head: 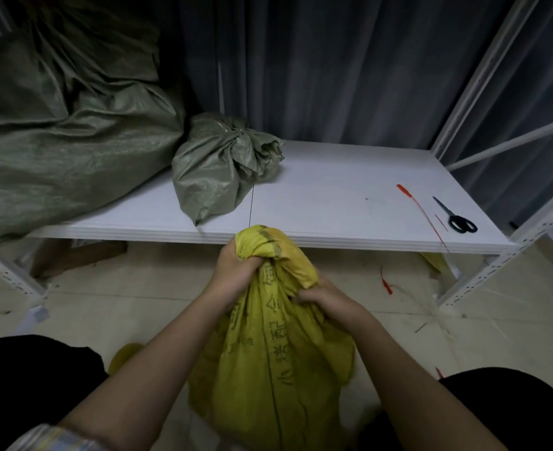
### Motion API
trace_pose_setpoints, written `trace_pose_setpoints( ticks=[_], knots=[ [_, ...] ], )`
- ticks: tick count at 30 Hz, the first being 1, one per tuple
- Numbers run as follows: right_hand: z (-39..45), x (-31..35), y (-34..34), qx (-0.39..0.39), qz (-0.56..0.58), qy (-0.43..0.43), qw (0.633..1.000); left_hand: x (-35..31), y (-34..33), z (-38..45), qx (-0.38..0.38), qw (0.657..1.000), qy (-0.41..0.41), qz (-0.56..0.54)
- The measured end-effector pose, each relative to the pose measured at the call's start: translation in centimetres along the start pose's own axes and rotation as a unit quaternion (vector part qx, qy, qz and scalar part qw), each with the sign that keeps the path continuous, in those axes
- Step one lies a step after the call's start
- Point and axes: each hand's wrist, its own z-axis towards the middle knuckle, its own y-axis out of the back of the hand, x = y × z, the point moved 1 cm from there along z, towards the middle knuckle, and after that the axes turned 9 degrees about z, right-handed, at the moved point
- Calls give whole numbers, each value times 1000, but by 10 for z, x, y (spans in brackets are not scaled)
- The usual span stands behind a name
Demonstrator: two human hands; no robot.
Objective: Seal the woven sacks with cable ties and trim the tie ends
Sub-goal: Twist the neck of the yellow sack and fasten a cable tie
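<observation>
Both forearms reach forward to a yellow sack (268, 369) held above the floor, before the shelf (333, 203) edge. Left hand (236, 271) clenches its gathered neck; right hand (324, 299) grips a fold just below. Contents are hidden. On the shelf lie a tied green sack (216, 170), a red tie (421, 213) reaching the front edge and scissors (457, 218) near the right corner, open board between.
</observation>
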Motion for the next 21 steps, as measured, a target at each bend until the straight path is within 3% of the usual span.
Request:
trace_pose_setpoints(
  ticks=[3,5,8,11,15,18,21],
  knots=[
    [2,3,3,84,71,-58,992,2,-2,1,-22,1000,-2,10],
    [2,5,3,108,43,-55,992,2,-6,1,-19,999,-12,23],
    [5,4,-11,43,-141,-40,988,5,-18,-1,2,999,-27,16],
    [6,-4,-31,-22,-302,-83,950,8,-28,2,36,998,-39,34],
    [6,-6,-40,-9,-314,-96,945,10,-30,3,90,986,-48,132],
    [10,-15,-38,10,-341,-90,936,11,-27,-1,150,969,-6,197],
    [17,-31,-39,-23,-331,-58,941,16,-34,0,184,954,13,237]
  ],
)
